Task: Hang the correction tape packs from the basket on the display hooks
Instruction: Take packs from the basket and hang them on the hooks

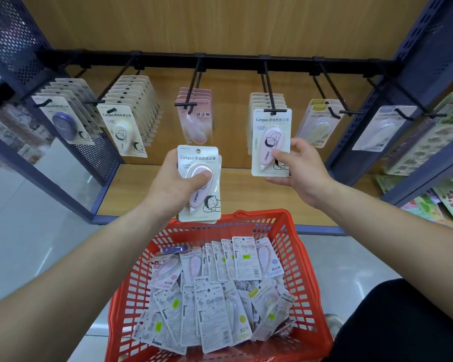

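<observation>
My left hand [174, 182] grips a pink correction tape pack [198, 163] upright in front of the shelf, thumb across its blister. My right hand [297, 165] pinches the lower part of another pink pack [268, 131], whose top sits at the tip of the fourth display hook [270, 99], in front of several hanging packs. Below both hands, the red basket [300, 257] holds several loose packs [212, 291], most lying face down.
A black rail [220, 60] carries several hooks with hanging packs: purple [63, 121], cream [122, 129], pink [194, 118], yellow [317, 124] and pale blue [382, 129]. Blue perforated side panels [13, 48] frame the bay. Sticker sheets [426, 142] hang at right. A wooden shelf [246, 194] lies below.
</observation>
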The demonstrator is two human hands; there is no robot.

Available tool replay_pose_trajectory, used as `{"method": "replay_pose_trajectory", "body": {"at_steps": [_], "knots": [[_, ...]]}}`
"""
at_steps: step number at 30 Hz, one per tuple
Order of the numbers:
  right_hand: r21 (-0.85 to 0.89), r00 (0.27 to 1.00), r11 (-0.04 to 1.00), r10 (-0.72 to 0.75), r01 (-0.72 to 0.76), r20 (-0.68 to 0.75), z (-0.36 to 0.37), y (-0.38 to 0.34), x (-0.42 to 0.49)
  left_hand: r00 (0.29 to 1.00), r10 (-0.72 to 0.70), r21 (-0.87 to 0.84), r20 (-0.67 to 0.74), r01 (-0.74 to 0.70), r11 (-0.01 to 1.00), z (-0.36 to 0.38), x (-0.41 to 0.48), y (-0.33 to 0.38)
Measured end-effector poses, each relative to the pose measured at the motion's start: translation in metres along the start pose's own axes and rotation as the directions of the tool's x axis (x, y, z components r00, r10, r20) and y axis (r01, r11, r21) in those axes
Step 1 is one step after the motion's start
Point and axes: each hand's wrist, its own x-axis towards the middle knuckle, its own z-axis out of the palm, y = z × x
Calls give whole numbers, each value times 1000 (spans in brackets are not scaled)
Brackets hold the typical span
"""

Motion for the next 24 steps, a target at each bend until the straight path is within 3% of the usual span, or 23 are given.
{"method": "replay_pose_trajectory", "body": {"at_steps": [7,13,15,17,20,24], "knots": [[-84,995,996,18,-26,-95,-2,3,11,1000,9,-24,6,-9,1000,1,0,-2],[-368,946,872,280,-323,-166,-7,8,13,1000,4,-83,27,-2,997,7,-4,-1],[-495,957,823,282,-279,-69,-7,9,4,1000,5,-83,29,-2,997,6,-4,-1],[-552,963,822,242,-140,116,-1,6,-9,1000,5,-85,24,-2,996,7,-5,-1],[-447,915,895,187,-8,358,22,-4,-28,999,21,-71,25,-19,997,13,-6,-1],[-324,916,946,112,20,384,50,-7,-39,997,62,-9,50,-62,998,20,-11,-2]]}}
